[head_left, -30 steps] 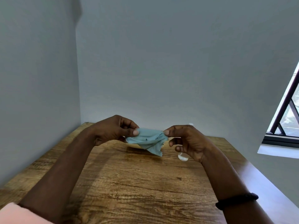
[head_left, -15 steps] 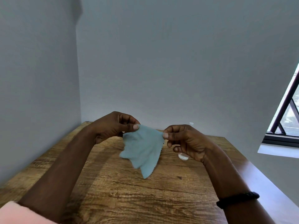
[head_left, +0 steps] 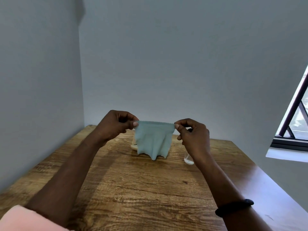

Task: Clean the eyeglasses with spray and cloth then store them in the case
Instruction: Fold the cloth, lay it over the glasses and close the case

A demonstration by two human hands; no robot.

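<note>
A light teal cleaning cloth (head_left: 153, 139) hangs spread out above the wooden table (head_left: 141, 180). My left hand (head_left: 116, 125) pinches its upper left corner and my right hand (head_left: 193, 135) pinches its upper right corner, so the top edge is stretched flat between them. Behind the cloth a cream-coloured case (head_left: 134, 147) lies on the table, mostly hidden. A small clear spray bottle (head_left: 188, 160) stands on the table behind my right wrist, partly covered. The eyeglasses are not visible.
The table sits in a corner, with grey walls to the left and behind. A window (head_left: 298, 117) is at the right. The table's right edge runs along a reddish-brown strip (head_left: 266, 189). A black band (head_left: 233, 208) is on my right wrist.
The cloth went from a bunched wad between my hands to a hanging triangle and now to a spread sheet. Both hands rose and moved apart, pulling the top edge straight.
</note>
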